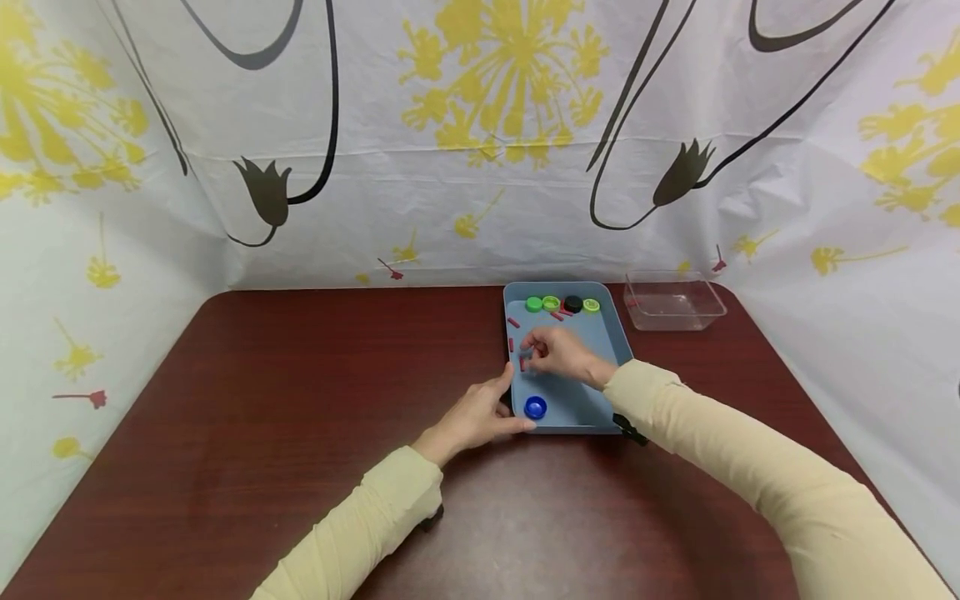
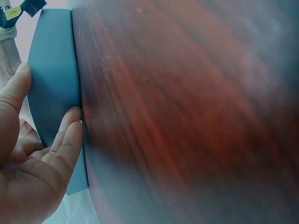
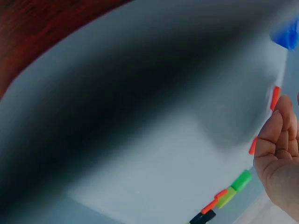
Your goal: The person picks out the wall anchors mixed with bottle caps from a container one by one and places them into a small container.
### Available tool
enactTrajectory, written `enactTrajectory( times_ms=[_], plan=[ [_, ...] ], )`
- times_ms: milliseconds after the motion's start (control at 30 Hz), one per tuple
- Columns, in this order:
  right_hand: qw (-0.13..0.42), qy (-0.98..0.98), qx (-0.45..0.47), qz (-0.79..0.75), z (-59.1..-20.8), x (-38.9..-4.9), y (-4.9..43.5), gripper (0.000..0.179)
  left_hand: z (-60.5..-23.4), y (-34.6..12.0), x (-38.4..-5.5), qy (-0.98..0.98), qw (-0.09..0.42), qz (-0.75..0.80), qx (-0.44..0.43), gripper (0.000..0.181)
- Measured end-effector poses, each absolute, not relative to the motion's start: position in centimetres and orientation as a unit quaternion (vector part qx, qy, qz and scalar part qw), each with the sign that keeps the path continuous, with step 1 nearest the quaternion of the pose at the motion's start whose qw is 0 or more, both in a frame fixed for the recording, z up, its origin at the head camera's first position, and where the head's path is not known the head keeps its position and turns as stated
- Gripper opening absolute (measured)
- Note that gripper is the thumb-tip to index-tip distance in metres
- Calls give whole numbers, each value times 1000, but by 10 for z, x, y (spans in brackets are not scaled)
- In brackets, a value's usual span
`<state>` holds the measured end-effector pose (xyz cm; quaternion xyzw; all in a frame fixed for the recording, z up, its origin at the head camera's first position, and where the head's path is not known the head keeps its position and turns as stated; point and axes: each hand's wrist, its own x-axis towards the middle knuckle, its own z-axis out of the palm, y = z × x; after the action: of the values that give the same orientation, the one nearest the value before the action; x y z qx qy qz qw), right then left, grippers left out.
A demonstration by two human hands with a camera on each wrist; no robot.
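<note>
Left hand [image 1: 474, 415] spread, touching near-left corner of tray [image 1: 587, 407], by tabletop [image 1: 300, 400] far edge. Inside: red stick [image 1: 522, 364], blue cap [image 1: 536, 407]. Right hand [image 1: 561, 353] bent at stick; can't tell if pinched. Clear box [image 1: 678, 315], far-right tabletop corner.

I record a cream left sleeve [image 1: 352, 521] and matching right sleeve [image 1: 750, 454], both long and creased. Black fittings [image 1: 630, 429] show beneath both cuffs [image 1: 405, 483]; one bears a yellow label [image 2: 13, 13].

Right wrist view: the right hand [image 3: 279, 161] and blurred blue cap [image 3: 286, 36], both cropped at the edge. Whether the hand pinches a red stick [image 1: 522, 364] is unclear.
</note>
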<state>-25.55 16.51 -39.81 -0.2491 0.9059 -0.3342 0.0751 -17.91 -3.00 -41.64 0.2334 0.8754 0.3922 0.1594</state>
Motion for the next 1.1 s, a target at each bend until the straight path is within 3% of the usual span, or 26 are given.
enactTrajectory(
  times_ms=[300,700,1100],
  plan=[
    [91,912,-226,-331,-407,-252,161,22,-417,-29,-178,876,158,389,238,94],
    [52,926,-241,-285,-412,-252,155,19,-415,-30,-179,876,157,387,240,93],
    [54,927,-219,-299,-409,-248,155,14,-414,-30,-178,876,157,389,239,92]
  ],
)
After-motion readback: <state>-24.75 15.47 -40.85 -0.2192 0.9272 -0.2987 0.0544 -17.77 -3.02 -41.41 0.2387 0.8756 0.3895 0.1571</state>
